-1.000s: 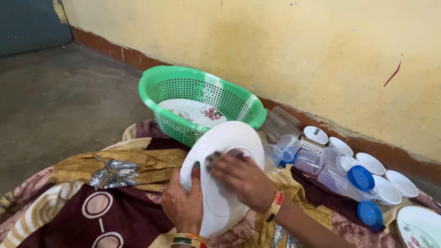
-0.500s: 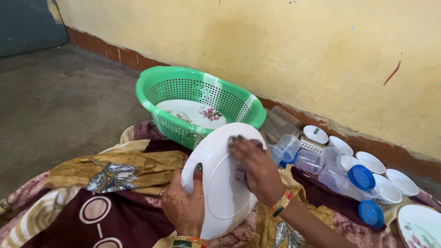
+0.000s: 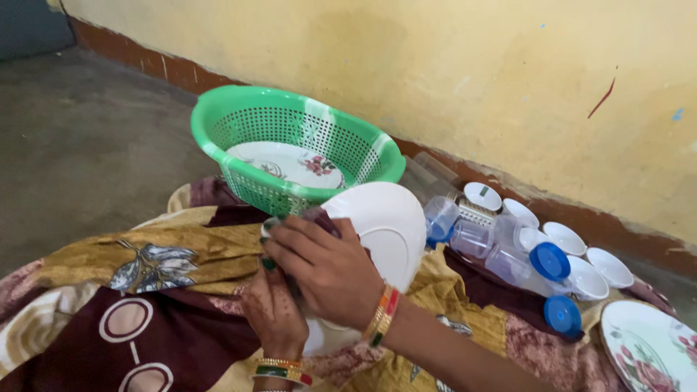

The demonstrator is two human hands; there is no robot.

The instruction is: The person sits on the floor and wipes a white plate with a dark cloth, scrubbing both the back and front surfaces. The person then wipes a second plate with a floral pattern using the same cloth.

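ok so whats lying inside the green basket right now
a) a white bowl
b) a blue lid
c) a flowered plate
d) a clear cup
c: through the green basket's open top a flowered plate lies flat on its bottom, while the blue lids, white bowls and clear cups sit outside it by the wall.
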